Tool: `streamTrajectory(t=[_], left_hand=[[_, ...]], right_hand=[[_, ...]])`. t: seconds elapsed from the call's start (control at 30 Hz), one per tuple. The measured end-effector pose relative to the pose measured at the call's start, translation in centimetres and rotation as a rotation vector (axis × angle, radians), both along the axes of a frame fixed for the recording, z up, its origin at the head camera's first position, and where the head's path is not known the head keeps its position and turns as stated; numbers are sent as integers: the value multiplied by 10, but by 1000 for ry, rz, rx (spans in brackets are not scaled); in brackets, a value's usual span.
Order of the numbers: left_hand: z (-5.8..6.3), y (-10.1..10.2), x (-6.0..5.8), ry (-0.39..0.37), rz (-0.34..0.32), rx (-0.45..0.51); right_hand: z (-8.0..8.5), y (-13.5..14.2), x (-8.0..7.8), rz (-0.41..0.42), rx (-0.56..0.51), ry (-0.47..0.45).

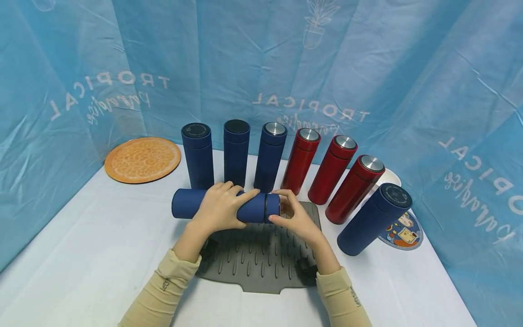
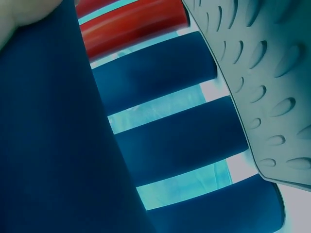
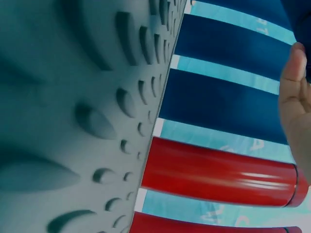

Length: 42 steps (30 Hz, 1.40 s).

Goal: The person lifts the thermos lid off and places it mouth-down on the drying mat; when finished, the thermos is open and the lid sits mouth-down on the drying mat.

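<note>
A blue vacuum flask (image 1: 185, 203) lies sideways in the air above the grey ridged mat (image 1: 261, 259), its lid end to the right. Around its body grips my left hand (image 1: 218, 206), thumb along the near side. At the lid, my right hand (image 1: 298, 220) holds the end between thumb and fingers. The flask's dark blue side (image 2: 53, 126) fills the left of the left wrist view. In the right wrist view only part of the right hand (image 3: 297, 92) shows at the right edge, touching the flask (image 3: 302, 24).
Behind the mat stand three blue flasks (image 1: 198, 159) and three red flasks (image 1: 332, 170). Another blue flask (image 1: 369, 222) stands at the right, near a patterned round mat (image 1: 406, 234) and a partly hidden white dish (image 1: 390, 178). An orange round mat (image 1: 143, 160) lies back left. Blue curtains (image 1: 245, 59) surround the table.
</note>
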<state>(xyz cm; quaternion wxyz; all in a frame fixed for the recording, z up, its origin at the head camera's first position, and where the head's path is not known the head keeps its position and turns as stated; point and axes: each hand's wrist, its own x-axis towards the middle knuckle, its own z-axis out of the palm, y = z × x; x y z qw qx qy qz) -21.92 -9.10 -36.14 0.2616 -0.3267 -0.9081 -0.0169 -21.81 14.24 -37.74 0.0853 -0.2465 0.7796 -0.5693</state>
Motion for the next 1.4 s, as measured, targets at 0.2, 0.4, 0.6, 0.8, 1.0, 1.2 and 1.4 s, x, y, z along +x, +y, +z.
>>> streamTrajectory(t=[0.2,0.4,0.6,0.8,1.0,1.2,1.4], left_hand=[[-2,-1,-3,-9,1,23],[-4,1,-3,-5,-14,20],[-5,2,-3,-6,-19,-3],[-4,4,-1,-17,-19,-14],[-3,4,-1,-27,-9,-37],[-4,3,-1,-15,-13,-32],[-5,3,-3,7,-29,1]], right_hand=[[-4,0,-6,-69,14,-121],[0,-2,-3,-175,-20,-245],[0,3,-5,-107,-46,-284],[-5,9,-10,-21,-93,-315],[-8,12,-10,17,-89,-267],[-5,12,-9,7,-49,-244],[5,9,-7,-104,52,-296]])
